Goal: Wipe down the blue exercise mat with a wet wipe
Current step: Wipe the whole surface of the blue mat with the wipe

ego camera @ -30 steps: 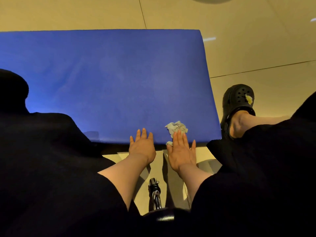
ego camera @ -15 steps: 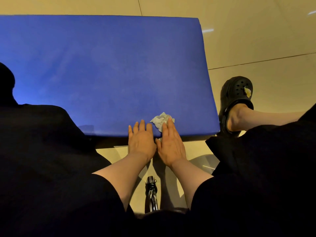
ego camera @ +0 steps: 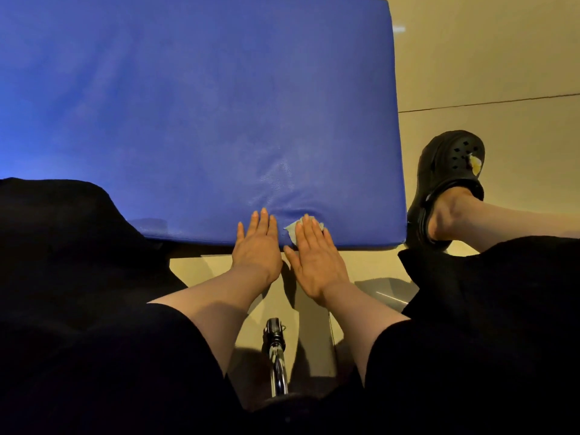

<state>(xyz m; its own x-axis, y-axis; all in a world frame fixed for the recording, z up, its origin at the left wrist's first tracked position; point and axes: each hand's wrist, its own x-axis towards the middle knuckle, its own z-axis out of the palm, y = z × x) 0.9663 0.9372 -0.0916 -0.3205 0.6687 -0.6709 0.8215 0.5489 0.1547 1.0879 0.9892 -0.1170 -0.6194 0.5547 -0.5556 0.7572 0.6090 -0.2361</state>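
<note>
A thick blue exercise mat (ego camera: 194,120) fills the far and left part of the view, lying on a pale tiled floor (ego camera: 489,64), its near edge running across the middle of the scene and its right edge close to a black perforated clog (ego camera: 445,180) worn on a bare foot just to the right of the mat's near right corner. Black clothing (ego camera: 72,277) covers the near left of the view and hides the mat's near left corner, and more black fabric fills the near right. A shiny metal part of some fitting (ego camera: 276,356) stands up from below, between the forearms at the near centre; what it belongs to cannot be told. Both bare forearms reach forward side by side to the mat's near edge. The left hand (ego camera: 257,246) lies flat and open, palm down, fingers together and resting over the edge of the mat, holding nothing. The right hand (ego camera: 314,255) is just beside it, also flat with fingers extended, pressing a crumpled pale wet wipe (ego camera: 292,232) against the mat's surface at the near edge; the wipe shows at the fingertips and beside the index finger. The mat's cover dents and creases just beyond the two hands.
</note>
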